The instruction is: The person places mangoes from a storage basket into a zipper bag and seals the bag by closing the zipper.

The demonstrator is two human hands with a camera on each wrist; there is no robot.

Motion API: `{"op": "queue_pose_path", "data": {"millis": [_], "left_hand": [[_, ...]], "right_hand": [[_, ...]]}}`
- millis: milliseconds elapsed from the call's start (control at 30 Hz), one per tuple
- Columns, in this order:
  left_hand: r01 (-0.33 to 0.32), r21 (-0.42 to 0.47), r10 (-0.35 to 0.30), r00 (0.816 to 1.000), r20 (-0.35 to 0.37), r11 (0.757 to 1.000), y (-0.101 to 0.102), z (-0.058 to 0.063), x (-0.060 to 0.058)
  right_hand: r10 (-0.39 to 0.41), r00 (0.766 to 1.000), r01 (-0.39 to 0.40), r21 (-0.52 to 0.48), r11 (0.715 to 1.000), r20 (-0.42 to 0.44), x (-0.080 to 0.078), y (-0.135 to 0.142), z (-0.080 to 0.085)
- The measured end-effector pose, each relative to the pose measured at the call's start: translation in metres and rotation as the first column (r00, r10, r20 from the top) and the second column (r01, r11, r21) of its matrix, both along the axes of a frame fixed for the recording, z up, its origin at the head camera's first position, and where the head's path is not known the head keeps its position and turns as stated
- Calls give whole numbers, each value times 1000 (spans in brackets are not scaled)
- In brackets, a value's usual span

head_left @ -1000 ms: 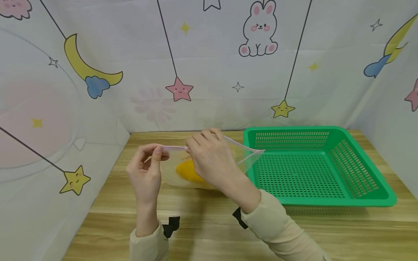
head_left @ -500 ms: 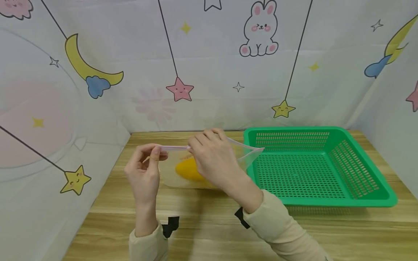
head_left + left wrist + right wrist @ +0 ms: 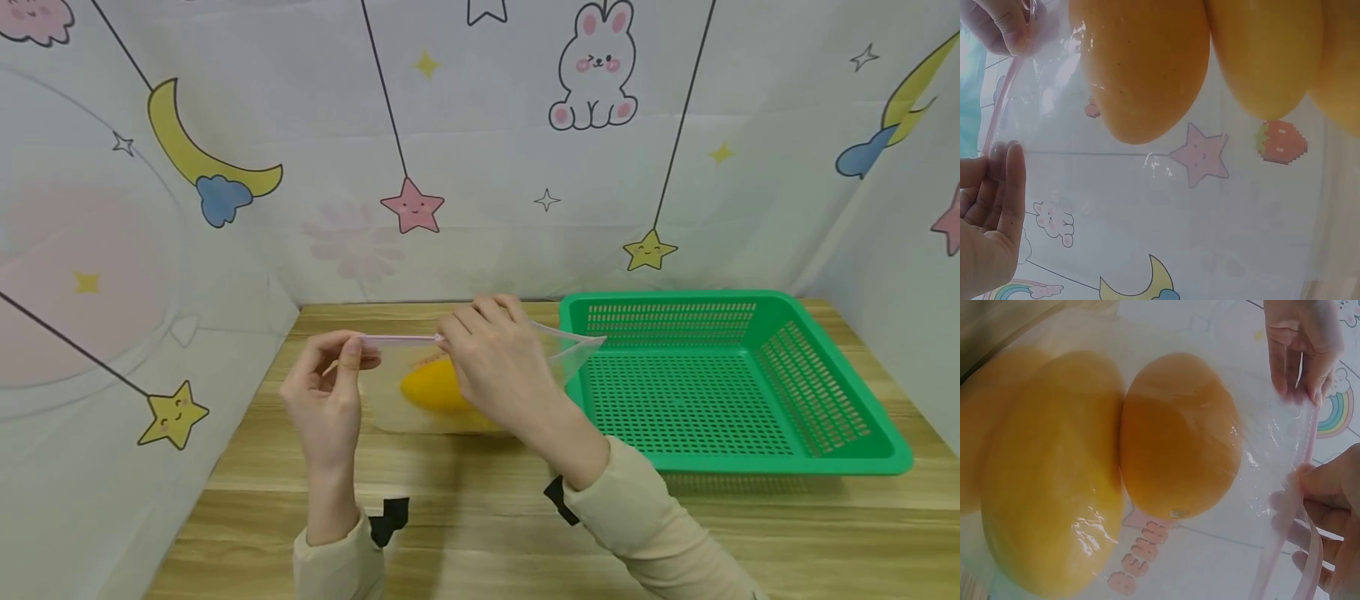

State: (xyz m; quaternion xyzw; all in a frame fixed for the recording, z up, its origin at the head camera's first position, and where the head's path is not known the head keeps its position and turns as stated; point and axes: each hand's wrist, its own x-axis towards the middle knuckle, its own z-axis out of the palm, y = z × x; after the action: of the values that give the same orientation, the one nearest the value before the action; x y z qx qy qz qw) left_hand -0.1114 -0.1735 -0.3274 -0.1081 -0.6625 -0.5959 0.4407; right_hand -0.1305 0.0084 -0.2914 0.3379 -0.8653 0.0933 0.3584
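A clear zip bag (image 3: 386, 392) with a pinkish zip strip hangs upright between both hands, low over the wooden table. Inside lie yellow-orange mangoes (image 3: 435, 387); the right wrist view shows an orange one (image 3: 1179, 434) beside a larger yellow one (image 3: 1054, 481), with another partly behind. My left hand (image 3: 326, 400) pinches the strip's left end between thumb and fingers. Farther along, my right hand (image 3: 498, 362) pinches the strip near its middle and hides part of the fruit. Between the hands the strip runs straight and pressed together; right of my right hand the bag's mouth gapes.
A green plastic basket (image 3: 675, 463) stands on the right of the table (image 3: 465, 533), its near-left wall close beside the bag's right corner. White cloth (image 3: 480, 250) printed with stars, moons and a rabbit encloses the back and sides.
My right hand has slid slightly rightward along the zip strip, and my left hand has shifted a little left. The pressed-together stretch between them has grown longer.
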Motion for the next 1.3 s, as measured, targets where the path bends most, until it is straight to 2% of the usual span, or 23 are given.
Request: {"op": "queue_pose_path", "data": {"millis": [333,833,1300], "left_hand": [[-12,-14,12,1000,-11,1000,-2,0,1],[-20,-18,20,1000,12,1000,-3,0,1],[-13,-7,13,1000,-8,1000,-3,0,1]], "right_hand": [[-7,1000,7,-1,1000,-9,0,4,0],[-16,1000,16,-11,1000,-8,-2,12,-2],[-26,1000,26,-26,999,-2,-3,19,-5]]}}
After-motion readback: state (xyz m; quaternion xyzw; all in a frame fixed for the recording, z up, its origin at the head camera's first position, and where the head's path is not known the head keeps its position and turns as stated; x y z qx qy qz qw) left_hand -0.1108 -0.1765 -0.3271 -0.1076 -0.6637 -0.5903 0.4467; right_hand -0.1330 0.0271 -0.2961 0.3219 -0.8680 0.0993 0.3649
